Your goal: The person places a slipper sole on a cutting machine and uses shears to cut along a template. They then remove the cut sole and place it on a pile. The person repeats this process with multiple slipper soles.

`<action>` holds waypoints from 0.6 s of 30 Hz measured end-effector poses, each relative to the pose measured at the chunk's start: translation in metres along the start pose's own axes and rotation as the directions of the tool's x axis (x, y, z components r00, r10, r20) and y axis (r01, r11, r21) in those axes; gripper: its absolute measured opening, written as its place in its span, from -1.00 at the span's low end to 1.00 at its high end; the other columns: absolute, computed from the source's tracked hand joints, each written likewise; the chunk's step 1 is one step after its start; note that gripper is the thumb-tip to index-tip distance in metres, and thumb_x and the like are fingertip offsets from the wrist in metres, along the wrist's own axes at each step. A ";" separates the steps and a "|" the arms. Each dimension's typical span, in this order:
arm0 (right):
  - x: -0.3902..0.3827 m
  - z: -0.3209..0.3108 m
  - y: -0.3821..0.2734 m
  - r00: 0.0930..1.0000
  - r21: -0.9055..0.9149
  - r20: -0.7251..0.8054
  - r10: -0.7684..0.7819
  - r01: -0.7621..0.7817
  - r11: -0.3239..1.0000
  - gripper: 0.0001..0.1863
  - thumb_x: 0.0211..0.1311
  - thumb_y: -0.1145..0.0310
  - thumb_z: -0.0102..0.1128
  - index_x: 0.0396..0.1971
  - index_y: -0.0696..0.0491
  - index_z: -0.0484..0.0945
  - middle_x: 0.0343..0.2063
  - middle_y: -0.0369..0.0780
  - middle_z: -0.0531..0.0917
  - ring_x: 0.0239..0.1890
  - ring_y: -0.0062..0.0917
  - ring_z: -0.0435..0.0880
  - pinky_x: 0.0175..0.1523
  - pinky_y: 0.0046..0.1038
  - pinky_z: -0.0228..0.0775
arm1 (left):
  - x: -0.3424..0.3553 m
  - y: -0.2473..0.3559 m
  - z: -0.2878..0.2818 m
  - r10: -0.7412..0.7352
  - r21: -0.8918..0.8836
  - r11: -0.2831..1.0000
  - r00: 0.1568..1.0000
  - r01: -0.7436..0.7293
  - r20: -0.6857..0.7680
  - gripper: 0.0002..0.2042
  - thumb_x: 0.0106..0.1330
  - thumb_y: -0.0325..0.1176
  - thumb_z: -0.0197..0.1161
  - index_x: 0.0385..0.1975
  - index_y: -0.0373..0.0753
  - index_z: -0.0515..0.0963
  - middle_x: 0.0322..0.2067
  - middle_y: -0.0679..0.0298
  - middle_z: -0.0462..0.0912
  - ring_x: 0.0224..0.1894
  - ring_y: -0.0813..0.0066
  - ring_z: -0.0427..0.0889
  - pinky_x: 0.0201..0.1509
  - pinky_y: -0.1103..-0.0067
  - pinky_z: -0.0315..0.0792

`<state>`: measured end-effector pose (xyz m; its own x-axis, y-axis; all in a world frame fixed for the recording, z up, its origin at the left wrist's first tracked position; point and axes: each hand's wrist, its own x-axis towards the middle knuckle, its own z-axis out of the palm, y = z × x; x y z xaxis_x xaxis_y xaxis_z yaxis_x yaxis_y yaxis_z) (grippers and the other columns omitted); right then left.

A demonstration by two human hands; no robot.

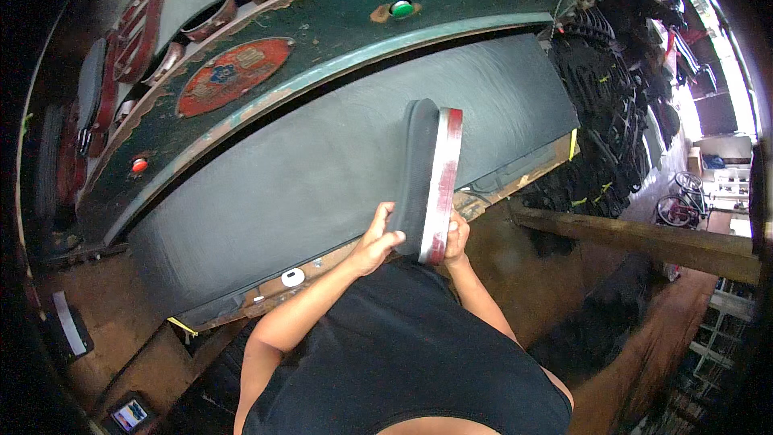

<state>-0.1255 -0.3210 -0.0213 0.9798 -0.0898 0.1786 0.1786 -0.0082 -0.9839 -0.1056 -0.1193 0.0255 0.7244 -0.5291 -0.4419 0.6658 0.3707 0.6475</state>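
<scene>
In front of my body, at the near edge of the press bed, both hands hold up sole-shaped things. My left hand is closed on the lower end of a dark grey sole-shaped piece, which seems to be more than one layer thick. Against its right side stands a cutting die, a tall band of bare metal with dark red paint. My right hand is wrapped round the die's lower right side, its fingers partly hidden. Piece and die stand tilted and close together; I cannot tell whether the piece sits inside the die.
Behind lies a wide grey sheet on the bed, under a green press beam with a green button and a red button. Several red dies rest above. Black scrap heaps at right, near a wooden beam.
</scene>
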 end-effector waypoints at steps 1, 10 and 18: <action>-0.001 0.001 -0.001 1.000 0.001 -0.010 0.018 -0.018 1.000 -0.29 0.46 -0.14 -0.21 -0.25 0.29 0.62 -0.15 0.02 0.65 0.00 -0.10 0.58 0.18 -0.14 0.33 | -0.008 -0.001 -0.006 0.015 -0.100 0.995 0.997 -0.023 -0.072 -0.29 0.29 -0.39 0.02 0.46 -0.20 -0.06 0.29 0.07 0.28 0.30 0.20 0.38 0.37 0.20 0.30; 0.025 0.030 -0.091 0.987 0.066 0.138 0.084 -0.093 0.993 0.00 0.28 -0.49 -0.14 0.20 0.25 0.41 -0.09 -0.25 0.60 -0.17 -0.63 0.56 -0.10 -0.54 0.43 | -0.103 0.022 -0.095 0.298 0.387 0.921 0.716 -0.042 -0.632 -0.39 0.46 -0.35 -0.15 0.48 -0.28 -0.12 0.19 -0.12 0.39 -0.47 0.31 0.67 -0.52 0.51 0.61; 0.098 0.091 -0.219 0.714 -0.258 0.660 -0.233 0.507 0.822 -0.26 0.41 -0.32 -0.31 -0.33 0.13 0.53 -0.52 -0.03 0.50 -0.44 -0.03 0.47 -0.29 -0.12 0.31 | -0.154 0.004 -0.148 0.527 0.539 0.827 0.549 -0.158 -0.648 -0.58 0.59 -0.22 -0.17 0.39 -0.14 0.16 -0.27 0.13 0.58 -0.60 0.52 0.56 -0.59 0.58 0.47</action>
<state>-0.0608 -0.2374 0.2126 0.7171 0.5956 0.3619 0.6205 -0.3092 -0.7207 -0.1885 0.0765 0.0045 0.8649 0.3995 -0.3040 0.3402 -0.0213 0.9401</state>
